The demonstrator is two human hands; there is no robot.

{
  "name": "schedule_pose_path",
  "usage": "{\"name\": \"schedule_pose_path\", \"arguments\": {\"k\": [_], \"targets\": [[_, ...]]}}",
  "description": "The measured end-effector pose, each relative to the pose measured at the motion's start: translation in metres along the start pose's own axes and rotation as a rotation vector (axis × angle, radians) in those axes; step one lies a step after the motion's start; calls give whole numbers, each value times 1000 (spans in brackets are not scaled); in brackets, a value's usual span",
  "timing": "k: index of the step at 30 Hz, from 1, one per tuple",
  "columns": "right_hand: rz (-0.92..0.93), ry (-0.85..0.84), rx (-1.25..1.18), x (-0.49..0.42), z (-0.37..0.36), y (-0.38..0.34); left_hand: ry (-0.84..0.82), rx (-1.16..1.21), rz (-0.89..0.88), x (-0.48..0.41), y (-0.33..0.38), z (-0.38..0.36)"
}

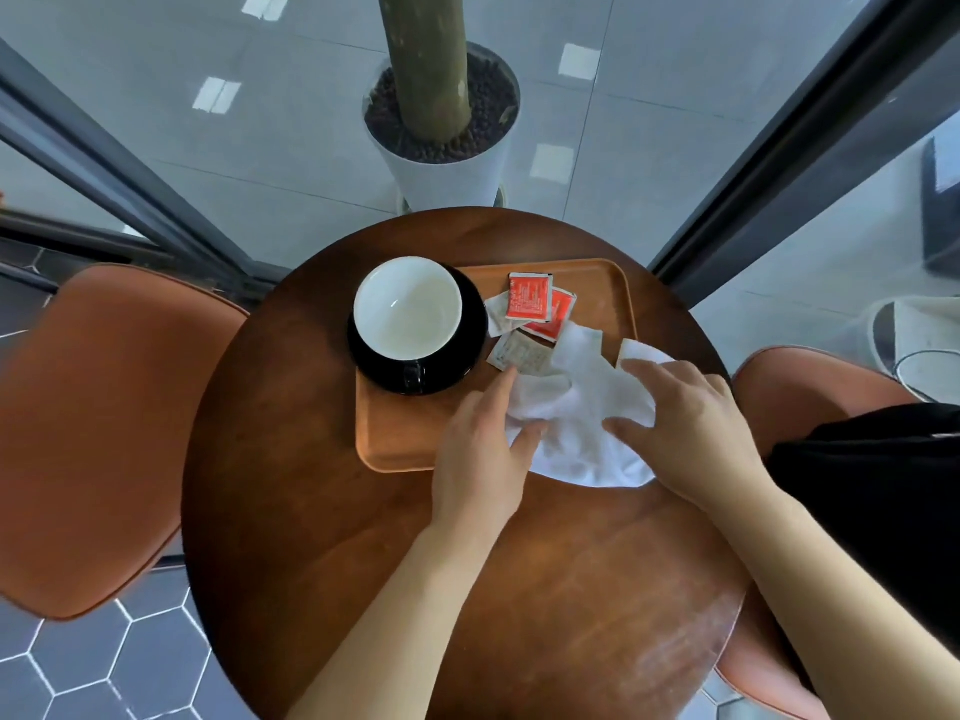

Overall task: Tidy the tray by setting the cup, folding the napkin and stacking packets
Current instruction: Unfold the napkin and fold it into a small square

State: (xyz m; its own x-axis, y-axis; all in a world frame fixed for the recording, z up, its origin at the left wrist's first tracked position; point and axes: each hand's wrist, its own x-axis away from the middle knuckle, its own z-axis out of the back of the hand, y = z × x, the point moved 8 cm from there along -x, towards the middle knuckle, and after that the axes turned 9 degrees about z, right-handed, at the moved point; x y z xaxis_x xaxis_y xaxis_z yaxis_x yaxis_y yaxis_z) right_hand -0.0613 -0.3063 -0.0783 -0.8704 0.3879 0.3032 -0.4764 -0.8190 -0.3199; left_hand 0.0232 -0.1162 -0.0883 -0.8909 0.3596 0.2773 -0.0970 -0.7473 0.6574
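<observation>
Napkin (pixel 576 402) lies crumpled on the tray's (pixel 395 439) near right corner, spilling over the rim onto the table (pixel 311 511). Both hands rest on it, fingers spread and fairly straight: left hand (pixel 483 454) at its left edge, right hand (pixel 691 423) on top (no pinch that I can see). Folding looks like the step in hand. Best flatten it first, smoothing outward, then bring edge to edge, keeping clear of the packets (pixel 530 304) beside it and the cup (pixel 408 306) at the tray's left.
</observation>
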Motion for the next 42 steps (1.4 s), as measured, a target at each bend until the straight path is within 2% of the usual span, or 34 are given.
{"name": "schedule_pose_path", "arguments": {"k": [5,12,18,23,26,29,32,35,37,40,42], "targets": [[58,195,-37,0,1,4,78,54,31,-4,2,5],[42,332,-326,30,22,0,202,263,27,31,-7,32],[232,386,-432,67,54,-48,296,396,28,70,-30,82],[263,394,-664,94,45,-85,304,539,145,106,-72,125],[255,382,-741,113,22,-106,287,530,222,127,-109,140],[171,343,-763,124,-14,-118,277,525,262,139,-138,145],[70,344,-778,122,-42,-113,291,603,465,143,-176,134],[-36,334,-777,122,-64,-98,346,469,666,147,-210,127],[-22,233,-693,122,-80,-93,334,433,713,151,-222,121],[97,-47,-561,124,-108,-103,368,488,707,163,-231,113],[117,-125,-547,127,-119,-109,386,496,699,169,-231,109]]}}
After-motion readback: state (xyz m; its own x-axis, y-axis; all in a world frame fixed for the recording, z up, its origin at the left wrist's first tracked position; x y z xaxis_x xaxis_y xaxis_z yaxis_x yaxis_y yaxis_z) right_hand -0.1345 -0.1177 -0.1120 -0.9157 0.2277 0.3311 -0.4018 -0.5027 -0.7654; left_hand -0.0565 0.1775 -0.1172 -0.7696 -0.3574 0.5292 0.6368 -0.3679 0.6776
